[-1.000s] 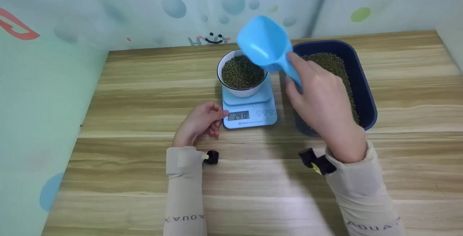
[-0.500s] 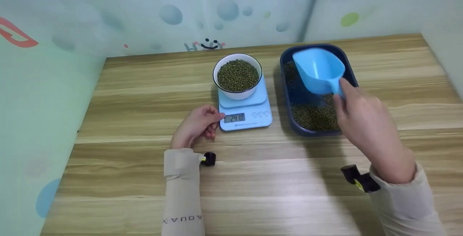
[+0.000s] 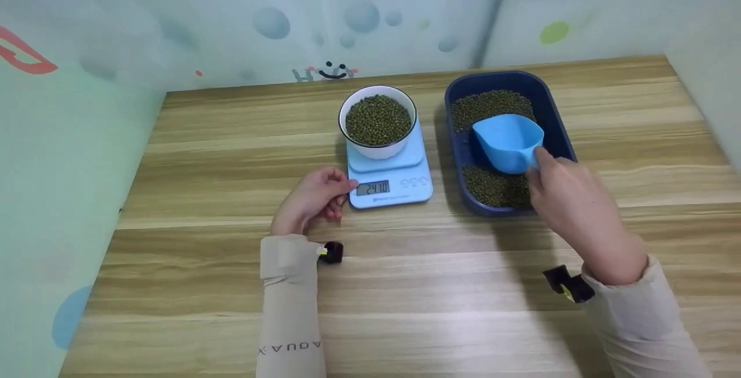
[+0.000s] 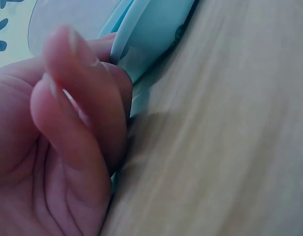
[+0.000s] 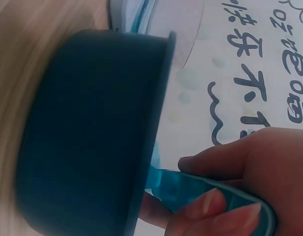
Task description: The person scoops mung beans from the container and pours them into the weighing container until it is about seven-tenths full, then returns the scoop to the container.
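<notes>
My right hand [image 3: 579,204] grips the handle of a light-blue scoop [image 3: 509,140]. The scoop's bowl sits down inside a dark-blue tub [image 3: 556,112], between two heaps of small green beans [image 3: 492,106]. In the right wrist view, fingers curl round the scoop's handle [image 5: 180,189] and the tub's outer wall hides the bowl. My left hand [image 3: 315,195] pinches the left edge of a light-blue kitchen scale [image 3: 399,195], thumb on top beside the display. The left wrist view shows its other fingers curled. A white, dark-rimmed bowl [image 3: 385,151], filled with green beans, stands on the scale, which reads about 241.0.
The wooden table [image 3: 405,285] carries everything. A printed backdrop [image 3: 231,36] rises along the table's back edge, and another panel borders its left side. The tub stands just right of the scale, with a narrow gap between them.
My right hand has carried the scoop from over the bowl, right and down into the tub. The left hand stays at the scale's edge. The view has shifted slightly.
</notes>
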Available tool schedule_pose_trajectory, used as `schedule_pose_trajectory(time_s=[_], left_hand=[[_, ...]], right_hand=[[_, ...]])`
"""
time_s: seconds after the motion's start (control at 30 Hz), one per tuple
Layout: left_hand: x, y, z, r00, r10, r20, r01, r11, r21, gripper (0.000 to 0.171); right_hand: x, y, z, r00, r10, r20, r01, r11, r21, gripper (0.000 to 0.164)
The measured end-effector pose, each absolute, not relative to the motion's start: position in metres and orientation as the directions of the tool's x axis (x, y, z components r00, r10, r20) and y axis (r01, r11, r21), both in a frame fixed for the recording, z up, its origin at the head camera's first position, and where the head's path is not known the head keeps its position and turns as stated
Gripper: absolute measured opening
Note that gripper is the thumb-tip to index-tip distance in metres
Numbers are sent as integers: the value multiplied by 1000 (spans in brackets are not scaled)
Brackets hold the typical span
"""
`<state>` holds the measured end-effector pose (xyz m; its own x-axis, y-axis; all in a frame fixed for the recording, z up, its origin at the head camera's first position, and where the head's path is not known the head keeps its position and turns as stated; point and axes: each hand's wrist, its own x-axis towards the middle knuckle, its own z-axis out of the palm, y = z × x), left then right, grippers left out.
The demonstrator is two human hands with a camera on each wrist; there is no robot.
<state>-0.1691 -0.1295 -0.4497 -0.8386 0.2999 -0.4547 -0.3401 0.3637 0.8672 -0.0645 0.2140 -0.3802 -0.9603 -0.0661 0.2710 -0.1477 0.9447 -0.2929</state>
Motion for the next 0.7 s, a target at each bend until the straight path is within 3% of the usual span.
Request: schedule_pose_trajectory(time_s=[0.53, 0.7], left_hand=[[-163, -144, -441, -844, 289, -452, -334, 377, 864, 26], [-158, -138, -428, -835, 299, -461, -344, 370, 863, 21]], right_hand=[[-68, 205, -376, -993, -98, 71, -113, 955, -275, 34], [-70, 221, -370, -991, -58, 118, -93, 943, -321, 37]])
